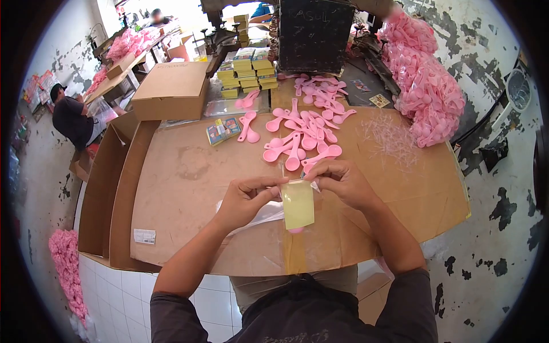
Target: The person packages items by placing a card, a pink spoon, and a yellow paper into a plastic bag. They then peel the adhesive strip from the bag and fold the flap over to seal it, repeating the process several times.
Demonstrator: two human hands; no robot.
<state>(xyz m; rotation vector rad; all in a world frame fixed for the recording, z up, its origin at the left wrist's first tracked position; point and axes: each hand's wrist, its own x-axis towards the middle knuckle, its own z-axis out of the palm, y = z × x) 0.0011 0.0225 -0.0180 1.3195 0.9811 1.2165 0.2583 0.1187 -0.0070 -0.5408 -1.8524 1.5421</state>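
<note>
A rectangular yellow packet with a glossy surface (298,207) is held upright by its top edge, pinched at one corner between the thumb and fingers of the left hand (250,197) and at the other by those of the right hand (343,182). Below it, the rounded pink tip of an object is partly hidden. Beside the left hand, clear plastic film (264,215) is spread on the brown cardboard work surface (183,211). Just beyond the hands, pink plastic measuring spoons (293,159) are heaped loosely. Farther left, a small stack of printed cards (223,131) is placed near more spoons. Behind these, stacked yellow-edged card bundles (246,71) are set beside a closed brown cardboard box (171,91).
</note>
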